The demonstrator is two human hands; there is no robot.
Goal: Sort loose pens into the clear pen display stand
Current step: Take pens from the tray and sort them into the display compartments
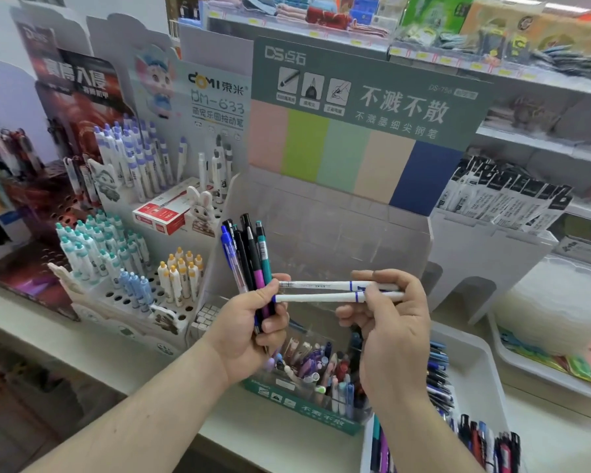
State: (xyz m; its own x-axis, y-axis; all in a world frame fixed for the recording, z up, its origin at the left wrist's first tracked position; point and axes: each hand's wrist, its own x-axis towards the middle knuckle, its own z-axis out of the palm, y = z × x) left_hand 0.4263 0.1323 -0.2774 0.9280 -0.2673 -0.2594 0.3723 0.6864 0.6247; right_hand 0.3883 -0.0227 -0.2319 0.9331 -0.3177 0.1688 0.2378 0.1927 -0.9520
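White, with a blue band each, two pens [338, 291] lay level and parallel between the hands, one just above the other. Head view: the right hand [388, 331] pinched their right ends between thumb and fingers; their left ends met the left hand [249, 327] at its fingertips. The left hand's fingers were curled round an upright bundle of pens [248, 256] in blue, black, purple and teal, clips uppermost. Both hands hovered above the clear pen display stand [307, 404], whose front bore a green label and whose compartments held mixed pens standing on end. Just right of the stand, a white tray [471, 363] carried loose pens [439, 377] lying in a heap. Behind the hands rose a pastel-striped backing card [348, 158]. To the left, a white tiered display [133, 268] held rows of capped pens, with a red box [162, 213] resting on its upper tier
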